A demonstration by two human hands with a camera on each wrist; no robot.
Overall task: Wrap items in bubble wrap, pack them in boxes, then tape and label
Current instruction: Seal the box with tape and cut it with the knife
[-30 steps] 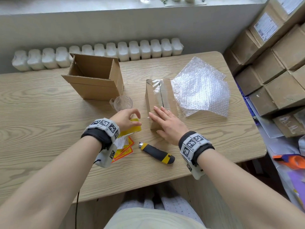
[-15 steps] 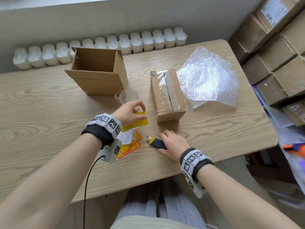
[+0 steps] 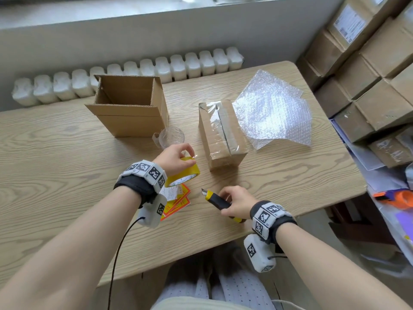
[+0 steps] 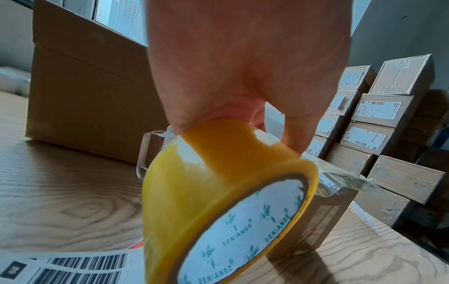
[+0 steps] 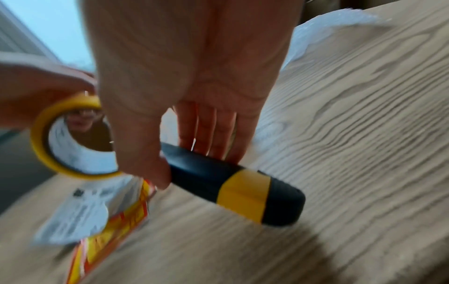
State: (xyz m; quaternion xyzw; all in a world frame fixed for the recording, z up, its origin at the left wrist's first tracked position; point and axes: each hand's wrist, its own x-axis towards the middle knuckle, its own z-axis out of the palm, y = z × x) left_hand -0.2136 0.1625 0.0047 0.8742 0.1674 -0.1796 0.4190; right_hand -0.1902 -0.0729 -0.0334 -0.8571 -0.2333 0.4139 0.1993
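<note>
Here, the left hand (image 3: 173, 159) grips a tape roll (image 3: 184, 173) and the right hand (image 3: 237, 203) a utility knife (image 3: 215, 201), near the surface's (image 3: 67, 166) front edge.

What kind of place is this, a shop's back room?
Probably a small packing or mail-order room: sealed, labelled cartons are stacked beside the table, with bubble wrap, shipping labels and a taped box on it.

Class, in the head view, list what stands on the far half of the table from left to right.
Open box → glass cup → taped box → bubble wrap.
</note>
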